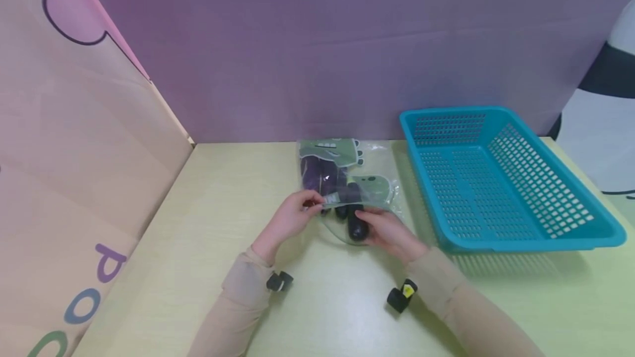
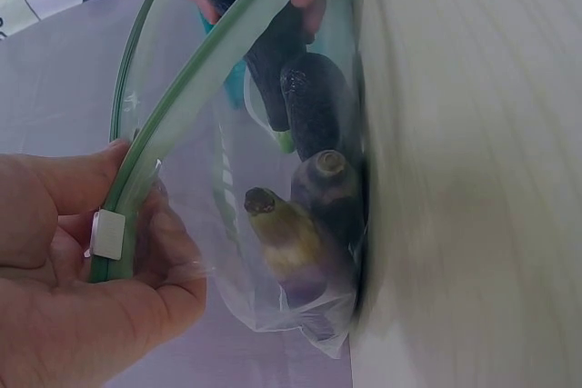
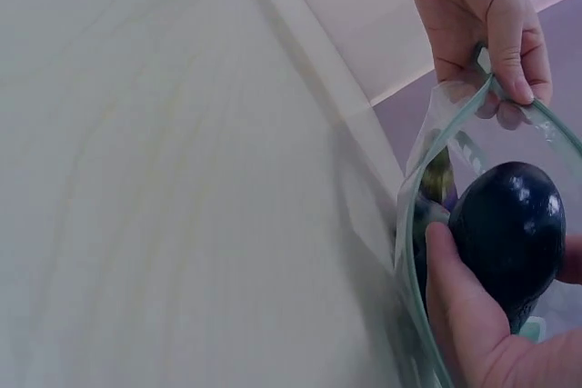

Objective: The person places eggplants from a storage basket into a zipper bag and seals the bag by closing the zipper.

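Note:
A clear zip bag (image 1: pixel 329 152) with green cartoon prints lies on the table, its mouth held apart toward the person. My left hand (image 1: pixel 292 214) pinches one end of the green zip edge, near a white slider (image 2: pixel 107 234). At the mouth, my right hand (image 1: pixel 389 230) grips a glossy dark eggplant (image 3: pixel 511 224), thumb on one side and fingers on the other. Several more eggplants (image 1: pixel 311 172) rest deeper in the bag; one pale-topped eggplant (image 2: pixel 291 252) shows through the plastic in the left wrist view.
A teal plastic basket (image 1: pixel 431 197) with perforated walls stands on the right of the pale wooden table (image 1: pixel 238 180). Behind rises a purple backdrop (image 1: pixel 297 48), and a printed panel (image 1: pixel 74 125) borders the left side. Small black devices sit on both wrists.

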{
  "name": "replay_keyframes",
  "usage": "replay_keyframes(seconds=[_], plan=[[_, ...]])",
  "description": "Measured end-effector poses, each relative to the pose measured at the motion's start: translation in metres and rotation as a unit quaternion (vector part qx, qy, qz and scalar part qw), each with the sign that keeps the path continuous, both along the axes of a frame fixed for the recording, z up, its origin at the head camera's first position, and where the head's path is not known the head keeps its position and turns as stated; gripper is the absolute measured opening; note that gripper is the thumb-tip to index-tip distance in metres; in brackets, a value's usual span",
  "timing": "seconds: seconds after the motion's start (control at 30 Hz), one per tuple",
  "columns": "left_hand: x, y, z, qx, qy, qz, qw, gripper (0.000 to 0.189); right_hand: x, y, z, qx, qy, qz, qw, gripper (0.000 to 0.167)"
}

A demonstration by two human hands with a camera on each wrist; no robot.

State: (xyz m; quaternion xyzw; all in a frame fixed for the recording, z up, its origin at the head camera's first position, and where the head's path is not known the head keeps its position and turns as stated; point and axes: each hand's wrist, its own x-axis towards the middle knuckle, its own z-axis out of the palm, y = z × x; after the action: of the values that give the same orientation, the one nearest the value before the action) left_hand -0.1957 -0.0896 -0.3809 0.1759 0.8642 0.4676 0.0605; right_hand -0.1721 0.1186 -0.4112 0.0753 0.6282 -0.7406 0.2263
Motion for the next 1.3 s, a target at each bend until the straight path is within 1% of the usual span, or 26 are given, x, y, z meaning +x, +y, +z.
replay_keyframes(seconds=[0.13, 0.3, 0.57, 0.67, 0.73, 0.8, 0.9, 1.07, 1.17, 1.3], plan=[[0.000, 0.000, 0.000, 0.002, -0.004, -0.001, 1.0000, 0.010, -0.005, -0.002, -0.001, 0.016, -0.004, -0.016, 0.9997, 0.049], [0.000, 0.000, 0.000, 0.006, -0.002, -0.002, 1.0000, 0.010, -0.011, -0.006, 0.000, 0.024, -0.015, -0.031, 0.9991, 0.049], [0.000, 0.000, 0.000, 0.012, -0.002, -0.005, 0.9999, 0.010, -0.018, -0.008, 0.002, 0.030, -0.025, -0.035, 0.9986, 0.048], [0.000, 0.000, 0.000, 0.013, -0.002, -0.008, 0.9999, 0.010, -0.020, -0.010, 0.002, 0.054, -0.022, -0.031, 0.9979, 0.047], [0.001, 0.000, 0.001, 0.012, -0.001, -0.009, 0.9999, 0.010, -0.022, -0.011, 0.002, 0.085, -0.017, -0.025, 0.9959, 0.047], [0.001, 0.000, 0.001, 0.010, 0.000, -0.009, 0.9999, 0.010, -0.023, -0.012, 0.001, 0.123, -0.014, -0.014, 0.9922, 0.048], [0.001, 0.000, 0.001, 0.008, 0.005, -0.008, 0.9999, 0.010, -0.025, -0.012, 0.001, 0.159, -0.015, 0.004, 0.9872, 0.049], [0.001, 0.000, 0.000, 0.004, 0.004, -0.005, 1.0000, 0.010, -0.028, -0.011, 0.005, 0.190, -0.014, 0.038, 0.9809, 0.052], [0.000, -0.001, -0.001, 0.003, 0.003, -0.007, 1.0000, 0.010, -0.028, -0.012, 0.008, 0.227, -0.004, 0.057, 0.9722, 0.054], [0.000, -0.001, -0.001, 0.003, 0.006, -0.012, 0.9999, 0.010, -0.027, -0.012, 0.013, 0.289, 0.014, 0.083, 0.9537, 0.054]])
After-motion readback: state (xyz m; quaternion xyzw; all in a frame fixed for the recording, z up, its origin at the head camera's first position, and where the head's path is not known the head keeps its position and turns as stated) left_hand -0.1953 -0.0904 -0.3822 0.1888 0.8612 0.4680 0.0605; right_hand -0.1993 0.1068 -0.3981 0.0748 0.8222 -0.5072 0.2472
